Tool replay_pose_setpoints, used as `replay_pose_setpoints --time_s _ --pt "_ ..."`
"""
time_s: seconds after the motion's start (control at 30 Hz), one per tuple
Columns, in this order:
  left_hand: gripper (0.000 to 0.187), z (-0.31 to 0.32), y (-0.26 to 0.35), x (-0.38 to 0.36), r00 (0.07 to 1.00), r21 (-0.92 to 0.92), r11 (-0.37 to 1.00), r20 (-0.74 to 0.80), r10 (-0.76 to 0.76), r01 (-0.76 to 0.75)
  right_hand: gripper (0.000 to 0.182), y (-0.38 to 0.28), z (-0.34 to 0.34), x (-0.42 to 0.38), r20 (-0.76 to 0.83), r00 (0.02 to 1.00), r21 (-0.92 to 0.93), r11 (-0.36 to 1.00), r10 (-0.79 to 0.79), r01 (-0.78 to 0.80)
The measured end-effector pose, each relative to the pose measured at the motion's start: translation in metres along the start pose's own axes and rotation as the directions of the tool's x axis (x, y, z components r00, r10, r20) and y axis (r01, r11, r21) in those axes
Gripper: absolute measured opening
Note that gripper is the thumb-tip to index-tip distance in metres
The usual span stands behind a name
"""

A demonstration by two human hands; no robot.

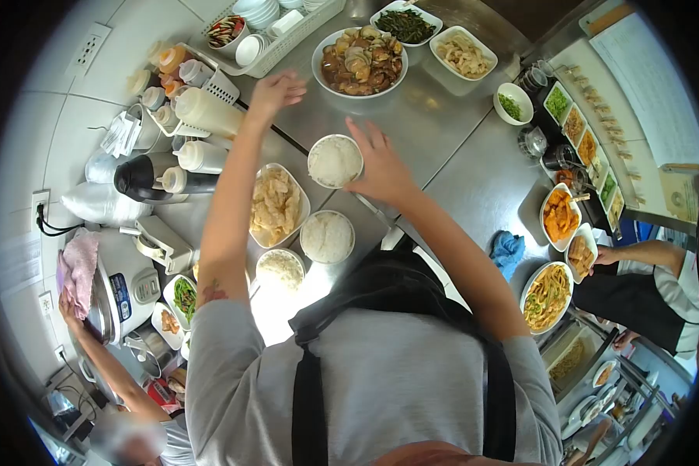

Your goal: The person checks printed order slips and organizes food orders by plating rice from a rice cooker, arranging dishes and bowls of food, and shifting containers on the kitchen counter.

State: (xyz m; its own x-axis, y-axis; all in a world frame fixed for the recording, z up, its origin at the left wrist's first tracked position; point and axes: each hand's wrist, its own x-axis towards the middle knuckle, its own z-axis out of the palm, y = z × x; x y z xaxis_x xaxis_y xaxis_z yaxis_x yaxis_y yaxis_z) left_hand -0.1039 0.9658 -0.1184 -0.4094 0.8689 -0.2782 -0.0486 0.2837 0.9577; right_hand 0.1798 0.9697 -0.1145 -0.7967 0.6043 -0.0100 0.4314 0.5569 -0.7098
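The right hand (382,165) is at a white bowl of rice (335,161) on the stainless-steel worktop (458,175). Its fingers and thumb are spread apart and curve round the bowl's right side, the fingertips by the far edge and the thumb by the near one; how firmly they touch it I cannot tell.

The left hand (278,93) is raised with nothing in it, its fingers stretched out toward the right, thinly parted and beyond the same bowl. Just past these left fingers is a white plastic basket (295,40) of stacked white crockery. To their right stands a large bowl of clam-like pieces in brown sauce (363,62), near but apart. Farther right lie a dish of green beans (405,26) and a dish of pale slices (464,53), both beyond the right fingers. Left of the left fingers, squeeze bottles (208,113) crowd against the tiled wall.

Nearer the body than the right thumb are a second bowl of rice (328,237) and, left of that, a third bowl of rice (280,270). A dish of pale fried pieces (276,203) lies left of the thumb, beside the left forearm.

Well to the right of the right fingers are a bowl of chopped greens (512,104), a crumpled blue cloth (507,252) and a bowl of noodles (547,297), near which a co-worker's hand (603,259) touches another dish.
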Motion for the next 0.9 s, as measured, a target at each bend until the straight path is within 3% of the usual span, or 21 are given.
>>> replay_pose_setpoints --time_s 0.13,0.23,0.33,0.43,0.53,0.63,0.7,0.73,0.83,0.9 --pt "0.033 -0.022 0.0 -0.038 0.997 0.125 0.99 -0.018 0.075 -0.072 0.12 -0.004 0.015 0.004 -0.011 1.0 -0.011 1.0 0.011 -0.011" --pt "0.027 -0.008 0.012 -0.079 0.988 0.306 0.95 -0.114 0.1 -0.061 0.12 -0.009 0.019 0.006 0.008 1.0 -0.031 0.999 -0.019 0.019" --pt "0.024 -0.01 -0.008 -0.085 0.984 0.344 0.938 -0.149 0.098 -0.041 0.117 -0.011 0.024 0.017 0.056 0.996 -0.025 0.997 -0.07 0.072" --pt "0.031 -0.004 -0.016 -0.088 0.98 0.374 0.921 -0.119 0.162 -0.107 0.112 0.002 0.025 0.018 0.041 0.992 0.0 0.993 -0.12 0.12" --pt "0.05 0.034 0.001 -0.093 0.939 0.59 0.793 -0.166 0.302 -0.151 0.106 0.019 0.009 0.01 -0.019 0.998 0.056 0.997 -0.058 0.059" --pt "0.067 0.062 -0.029 -0.048 0.969 0.378 0.925 -0.213 0.121 -0.032 0.105 0.056 -0.024 0.001 -0.173 0.985 0.074 0.997 -0.022 0.036" --pt "0.061 0.09 -0.045 -0.02 0.971 -0.038 0.987 -0.178 -0.162 0.158 0.105 0.079 -0.045 -0.003 -0.28 0.96 0.05 0.999 0.004 0.011" --pt "0.058 0.1 -0.053 -0.006 0.949 -0.244 0.935 -0.119 -0.293 0.258 0.105 0.09 -0.057 -0.005 -0.32 0.947 0.025 0.999 0.028 -0.021" --pt "0.048 0.11 -0.068 0.039 0.948 -0.71 0.64 0.129 -0.292 0.294 0.105 0.12 -0.086 -0.012 -0.409 0.911 -0.018 0.997 0.062 -0.076" --pt "0.049 0.115 -0.066 0.052 0.932 -0.734 0.629 0.016 -0.361 0.256 0.105 0.132 -0.098 -0.019 -0.445 0.891 -0.018 0.994 0.091 -0.111"
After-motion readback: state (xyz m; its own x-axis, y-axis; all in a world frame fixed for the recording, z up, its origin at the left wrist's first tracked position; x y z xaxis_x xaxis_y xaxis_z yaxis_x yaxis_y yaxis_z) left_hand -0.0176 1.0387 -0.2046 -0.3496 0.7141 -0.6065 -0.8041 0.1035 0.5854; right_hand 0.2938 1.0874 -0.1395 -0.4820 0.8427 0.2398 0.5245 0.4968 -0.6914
